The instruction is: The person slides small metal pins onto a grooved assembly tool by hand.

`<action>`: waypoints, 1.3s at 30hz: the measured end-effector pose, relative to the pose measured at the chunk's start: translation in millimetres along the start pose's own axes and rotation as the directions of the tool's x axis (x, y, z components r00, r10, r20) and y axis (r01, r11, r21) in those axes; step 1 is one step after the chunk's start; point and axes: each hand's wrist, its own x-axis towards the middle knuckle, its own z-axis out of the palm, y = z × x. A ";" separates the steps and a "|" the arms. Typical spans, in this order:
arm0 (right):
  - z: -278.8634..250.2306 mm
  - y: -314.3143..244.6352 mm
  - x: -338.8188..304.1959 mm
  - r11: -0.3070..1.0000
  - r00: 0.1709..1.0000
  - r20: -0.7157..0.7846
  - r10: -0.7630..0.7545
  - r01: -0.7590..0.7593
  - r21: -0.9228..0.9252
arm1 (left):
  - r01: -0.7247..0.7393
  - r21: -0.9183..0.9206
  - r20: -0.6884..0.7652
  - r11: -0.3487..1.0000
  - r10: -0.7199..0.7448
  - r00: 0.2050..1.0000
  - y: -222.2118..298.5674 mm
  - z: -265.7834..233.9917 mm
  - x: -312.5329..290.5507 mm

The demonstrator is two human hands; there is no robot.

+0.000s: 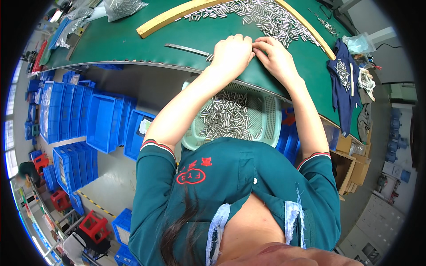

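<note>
Metal pins (273, 20) lie in a loose pile on the green table (120, 44), just beyond both hands, spread between two wooden strips; more pins fill the middle of a pale green basket (278, 119) below the table's front edge.

The left hand (233, 55) is narrow, its fingers curled inward and its back to the camera; whether it holds a pin I cannot tell. The right hand (273, 57) is partly closed, thumb and bent fingers reaching in to meet the left fingertips or come very near them; anything pinched there is too small to make out. A few pins show beside the left wrist, at the near end of a flat metal bar (186, 49).

The front edge runs just under both wrists. The left wooden strip (173, 16) and the right wooden strip (308, 30) bound the pile. Green table top stretches left of the hands past the bar, and right toward a dark blue cloth (344, 97) draped over the edge.
</note>
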 end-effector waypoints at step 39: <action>19.5 -68.9 12.0 0.995 0.992 0.119 0.030 -0.041 0.087 | 0.268 -0.085 0.032 0.960 -0.266 0.963 -47.7 -49.9 -67.1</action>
